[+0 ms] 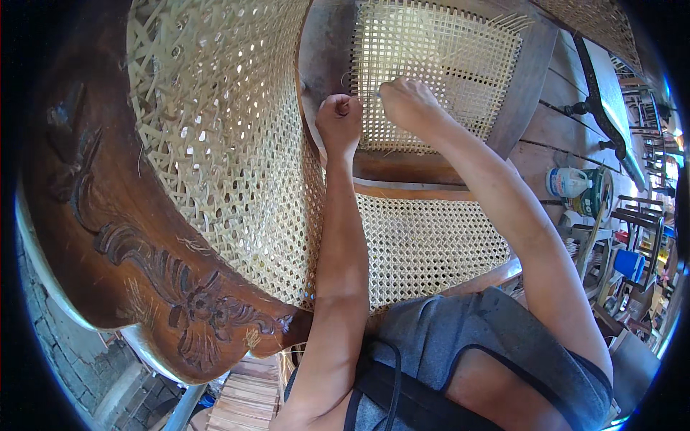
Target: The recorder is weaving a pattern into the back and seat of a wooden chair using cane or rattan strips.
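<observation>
A square wooden frame (325,54) holds an open-weave cane panel (410,47), with loose strand ends sticking up at its far right corner. My left hand (339,123) is closed at the panel's left edge, thumb and fingers pressed together. Just to its right, over the weave, my right hand (411,106) is also closed, its fingertips pinched and pointing toward the left hand. What either hand grips is too fine to make out. A thin loose strand curls above my left hand.
To the left curves a large woven cane backrest (237,158) in a carved brown wooden frame (180,287). Another cane panel (431,241) lies beneath my forearms. At right stand a white jug (570,182), a green bucket (595,197), a blue container (629,265) and dark wooden furniture.
</observation>
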{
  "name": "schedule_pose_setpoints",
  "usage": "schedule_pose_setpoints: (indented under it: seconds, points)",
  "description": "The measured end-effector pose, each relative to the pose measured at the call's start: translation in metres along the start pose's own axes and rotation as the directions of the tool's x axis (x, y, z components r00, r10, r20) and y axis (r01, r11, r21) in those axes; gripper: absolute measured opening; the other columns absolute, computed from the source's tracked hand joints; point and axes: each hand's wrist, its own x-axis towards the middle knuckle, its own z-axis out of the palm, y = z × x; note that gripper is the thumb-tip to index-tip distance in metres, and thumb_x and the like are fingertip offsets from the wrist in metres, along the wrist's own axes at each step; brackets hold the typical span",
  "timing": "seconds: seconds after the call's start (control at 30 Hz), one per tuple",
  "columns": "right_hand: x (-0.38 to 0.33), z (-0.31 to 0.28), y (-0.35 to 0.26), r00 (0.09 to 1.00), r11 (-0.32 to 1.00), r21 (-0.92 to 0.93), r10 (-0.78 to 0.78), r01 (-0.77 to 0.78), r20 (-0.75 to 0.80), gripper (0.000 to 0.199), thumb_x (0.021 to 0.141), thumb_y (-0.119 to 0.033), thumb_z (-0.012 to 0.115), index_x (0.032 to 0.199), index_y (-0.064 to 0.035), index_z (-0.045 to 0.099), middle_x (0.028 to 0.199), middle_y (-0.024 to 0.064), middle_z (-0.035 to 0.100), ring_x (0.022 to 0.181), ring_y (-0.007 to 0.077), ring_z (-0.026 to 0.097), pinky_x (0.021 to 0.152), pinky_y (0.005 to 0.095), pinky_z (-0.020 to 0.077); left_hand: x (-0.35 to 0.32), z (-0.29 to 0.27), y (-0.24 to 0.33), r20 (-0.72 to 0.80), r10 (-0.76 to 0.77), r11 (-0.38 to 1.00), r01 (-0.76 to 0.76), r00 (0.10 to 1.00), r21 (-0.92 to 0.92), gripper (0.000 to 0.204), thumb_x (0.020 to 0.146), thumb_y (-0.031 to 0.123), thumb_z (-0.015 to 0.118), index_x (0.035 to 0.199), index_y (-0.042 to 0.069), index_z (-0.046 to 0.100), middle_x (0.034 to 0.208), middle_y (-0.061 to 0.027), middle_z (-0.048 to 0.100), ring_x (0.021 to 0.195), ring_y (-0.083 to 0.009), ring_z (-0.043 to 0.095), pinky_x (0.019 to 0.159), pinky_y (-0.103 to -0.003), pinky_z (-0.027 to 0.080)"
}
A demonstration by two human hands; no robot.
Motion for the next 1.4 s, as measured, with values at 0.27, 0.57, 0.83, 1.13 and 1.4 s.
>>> schedule_pose_setpoints:
  seconds: [0.27, 0.57, 0.83, 1.13, 1.4]
  points:
    - [0.008, 0.013, -0.013, 0.996, 1.0, -0.022, -0.023, 0.022, -0.086, 0.014, 0.084, -0.005, 0.057, 0.092, -0.0014, 0.068, 0.093, 0.0186, 0.069, 0.092, 0.0343, 0.069, 0.079, 0.0458, 0.0556, 0.007, -0.005, 0.004, 0.043, 0.014, 0.999, -0.016, 0.999, 0.039, 0.012, 0.082, 0.011, 0.074, 0.088, 0.001, 0.07, 0.076, -0.0015, 0.062, 0.069, -0.0084, 0.056, 0.065, -0.024, 0.047]
    - [0.015, -0.005, -0.009, 0.974, 0.98, -0.017, 0.198, -0.198, 0.109, 0.015, 0.085, -0.011, 0.059, 0.092, -0.0065, 0.072, 0.096, 0.0138, 0.071, 0.093, 0.0293, 0.069, 0.08, 0.0437, 0.0528, 0.002, 0.001, 0.026, 0.166, -0.049, 0.997, 0.039, 0.985, 0.067, 0.018, 0.079, 0.015, 0.075, 0.092, 0.003, 0.072, 0.079, -0.005, 0.064, 0.072, -0.0115, 0.06, 0.07, -0.027, 0.049]
    - [-0.018, -0.016, 0.025, 0.959, 0.961, -0.084, 0.27, -0.263, 0.081, 0.052, 0.099, -0.046, 0.045, 0.076, -0.0068, 0.069, 0.083, 0.0154, 0.07, 0.084, 0.0316, 0.068, 0.08, 0.0462, 0.0491, -0.006, 0.013, 0.015, 0.038, 0.272, 0.862, -0.261, 0.962, 0.434, 0.012, 0.079, 0.013, 0.07, 0.087, 0.005, 0.069, 0.083, -0.0115, 0.068, 0.079, -0.0281, 0.065, 0.073, -0.038, 0.051]
    - [-0.026, -0.043, 0.053, 0.929, 0.943, -0.025, 0.323, -0.333, -0.183, 0.052, 0.099, -0.049, 0.041, 0.084, -0.0102, 0.071, 0.077, 0.0118, 0.07, 0.078, 0.029, 0.068, 0.089, 0.047, 0.0453, -0.002, 0.014, 0.027, 0.056, 0.232, 0.828, -0.228, 0.971, 0.512, 0.013, 0.077, 0.018, 0.07, 0.082, 0.006, 0.067, 0.082, -0.0126, 0.067, 0.08, -0.0315, 0.064, 0.075, -0.042, 0.05]
    - [-0.031, -0.044, 0.072, 0.915, 0.948, -0.047, 0.289, -0.314, -0.282, 0.052, 0.097, -0.051, 0.045, 0.08, -0.0091, 0.07, 0.072, 0.0146, 0.069, 0.072, 0.0323, 0.068, 0.082, 0.0478, 0.0488, 0.005, 0.007, 0.054, 0.067, -0.386, 0.887, 0.35, 0.92, 0.301, 0.015, 0.078, 0.017, 0.069, 0.081, 0.005, 0.062, 0.085, -0.0138, 0.063, 0.084, -0.0306, 0.059, 0.078, -0.041, 0.048]
